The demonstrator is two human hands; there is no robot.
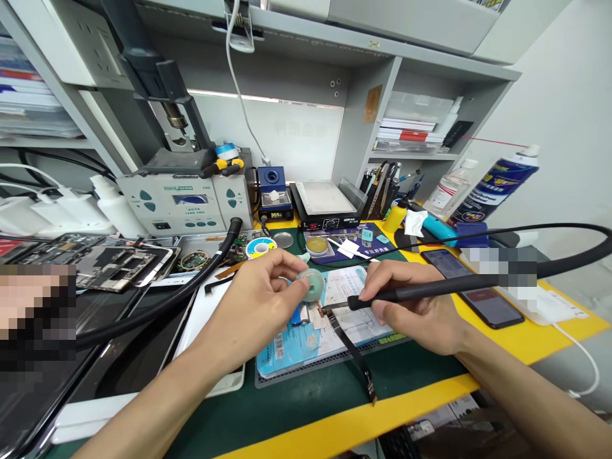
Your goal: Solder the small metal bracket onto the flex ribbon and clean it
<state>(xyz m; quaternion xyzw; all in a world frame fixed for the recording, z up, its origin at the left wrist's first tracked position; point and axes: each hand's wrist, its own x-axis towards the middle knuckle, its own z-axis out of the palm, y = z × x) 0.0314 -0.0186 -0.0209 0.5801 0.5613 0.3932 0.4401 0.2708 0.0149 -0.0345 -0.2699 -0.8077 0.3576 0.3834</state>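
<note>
Pinched between the thumb and fingers of my left hand (270,296) is a small translucent green spool (313,285), tilted over the work. My right hand (418,306) grips a black soldering iron (389,296) like a pen, and its tip points left at the upper end of a dark flex cable (351,344). Whether the tip touches the cable I cannot tell. That cable runs down toward the front edge of the mat. Its upper end lies by a small pale piece (318,317) on a blue-and-white packet (282,349).
A hot air station (184,197) stands back left, its black hose (191,287) crossing the left side. Behind the packet are a soldering station (275,197) and a hot plate (327,204). A phone (478,293) lies right; opened tablets and phone parts (115,274) crowd the left.
</note>
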